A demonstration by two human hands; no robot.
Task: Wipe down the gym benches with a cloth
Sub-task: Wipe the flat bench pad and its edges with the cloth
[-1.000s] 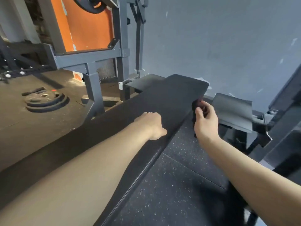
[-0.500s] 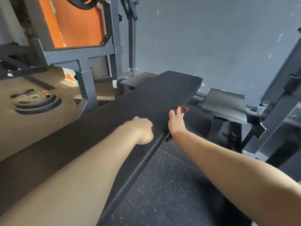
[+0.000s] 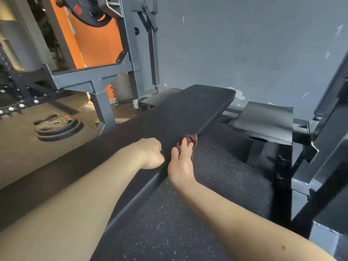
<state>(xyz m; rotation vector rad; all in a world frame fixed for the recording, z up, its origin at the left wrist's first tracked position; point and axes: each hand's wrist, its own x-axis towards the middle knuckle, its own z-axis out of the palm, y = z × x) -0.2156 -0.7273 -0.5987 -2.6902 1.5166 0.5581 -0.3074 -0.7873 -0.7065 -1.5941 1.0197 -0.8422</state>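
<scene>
A long black padded gym bench (image 3: pixel 188 110) runs from the near left to the far centre, where its rounded end stops short of the grey painted wall (image 3: pixel 244 44). The left hand (image 3: pixel 150 153) rests knuckles-down on the bench top, curled into a fist with nothing visible in it. Just to its right, the right hand (image 3: pixel 181 166) lies along the bench's right edge. Its fingers (image 3: pixel 185 147) are stretched out, pressing a dark reddish-brown cloth (image 3: pixel 192 138) against the side of the pad. The cloth bunches at the fingertips and touches the pad's edge about halfway along the bench.

Black speckled rubber flooring (image 3: pixel 188 223) lies below the bench on the right. A flat black square pad (image 3: pixel 263 119) sits on a frame at the far right. On the far left, a grey steel rack frame (image 3: pixel 98 76) stands before an orange panel (image 3: pixel 94 38). A stack of black round weight plates (image 3: pixel 58 127) lies on the floor near it.
</scene>
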